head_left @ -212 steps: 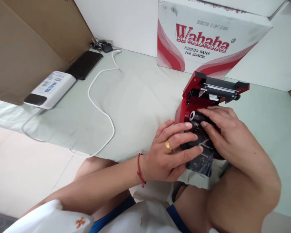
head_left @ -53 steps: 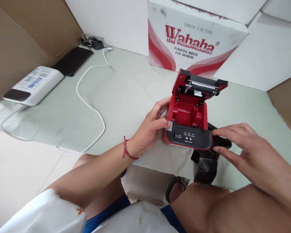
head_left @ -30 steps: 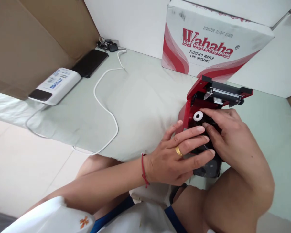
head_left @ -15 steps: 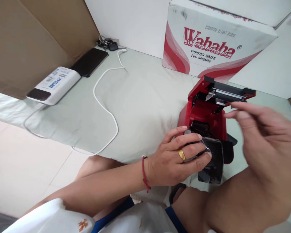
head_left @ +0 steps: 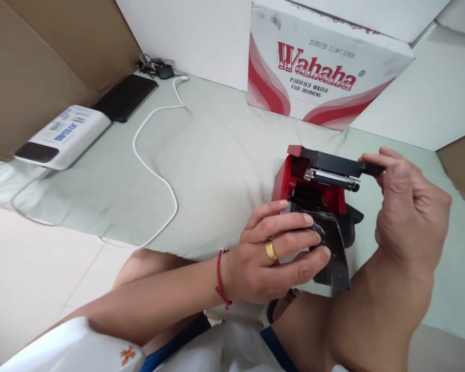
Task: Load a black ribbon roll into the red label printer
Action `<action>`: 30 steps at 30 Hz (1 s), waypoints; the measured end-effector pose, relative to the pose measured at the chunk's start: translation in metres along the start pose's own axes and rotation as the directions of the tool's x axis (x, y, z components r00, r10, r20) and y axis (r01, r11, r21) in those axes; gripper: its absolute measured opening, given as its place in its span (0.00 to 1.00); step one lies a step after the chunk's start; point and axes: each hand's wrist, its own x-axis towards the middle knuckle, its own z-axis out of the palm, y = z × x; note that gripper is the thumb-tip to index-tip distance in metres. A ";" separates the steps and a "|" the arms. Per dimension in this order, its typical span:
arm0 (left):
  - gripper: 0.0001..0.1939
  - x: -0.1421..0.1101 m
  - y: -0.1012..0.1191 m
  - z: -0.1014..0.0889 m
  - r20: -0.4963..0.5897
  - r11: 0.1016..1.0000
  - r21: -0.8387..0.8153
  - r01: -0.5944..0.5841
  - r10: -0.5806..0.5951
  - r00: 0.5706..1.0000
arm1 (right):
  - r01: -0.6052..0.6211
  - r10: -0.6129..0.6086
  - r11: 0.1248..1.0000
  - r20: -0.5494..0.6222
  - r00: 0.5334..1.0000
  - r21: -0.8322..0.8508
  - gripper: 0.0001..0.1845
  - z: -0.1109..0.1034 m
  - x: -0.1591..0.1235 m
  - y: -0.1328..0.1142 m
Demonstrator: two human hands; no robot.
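A red-and-black device (head_left: 282,181), which looks like a small label printer, stands tilted on the cloth in front of me. Its hinged lid (head_left: 333,163) is raised partway and carries a dark roller and a metal strip. A glossy black flap (head_left: 335,258) hangs from the front. My left hand (head_left: 275,253), with a gold ring, lies over the near left side and the flap, fingers curved around it and thumb hidden. At the lid's right end, my right hand (head_left: 405,201) pinches the black edge between thumb and fingers.
A Wahaba-style water carton, printed Wahaha (head_left: 321,77), stands behind the device. To the left lie a white power bank (head_left: 67,137), a black phone (head_left: 126,98) and keys (head_left: 157,67). A white cable (head_left: 155,175) winds across the pale green cloth (head_left: 217,155).
My right hand has closed on the right end of the lid, which has swung lower toward me. The left hand keeps its place on the device. The view has shifted slightly right.
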 end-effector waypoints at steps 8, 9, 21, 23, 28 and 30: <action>0.16 0.007 -0.002 -0.005 -0.044 0.999 -0.052 0.015 -0.017 0.999 | 0.169 -0.077 0.971 0.451 0.889 -0.168 0.19 -0.042 -0.015 0.000; 0.19 0.007 -0.003 -0.005 -0.062 0.998 -0.054 0.018 -0.021 0.998 | 0.195 -0.098 0.966 0.458 0.884 -0.168 0.18 -0.044 -0.016 0.001; 0.50 -0.004 -0.026 -0.005 0.146 0.961 0.013 0.277 -0.275 0.950 | 0.466 -0.247 0.806 0.508 0.825 -0.365 0.24 -0.050 -0.030 -0.013; 0.50 -0.002 -0.027 -0.004 0.137 0.955 0.012 0.296 -0.295 0.946 | 0.486 -0.235 0.765 0.519 0.822 -0.423 0.26 -0.049 -0.033 -0.014; 0.46 0.006 -0.028 0.000 0.081 0.944 0.055 0.326 -0.330 0.941 | 0.465 -0.204 0.689 0.467 0.861 -0.556 0.24 -0.041 -0.038 -0.018; 0.41 0.008 -0.029 0.003 0.074 0.946 0.074 0.315 -0.320 0.944 | 0.475 -0.201 0.678 0.480 0.854 -0.561 0.24 -0.041 -0.038 -0.020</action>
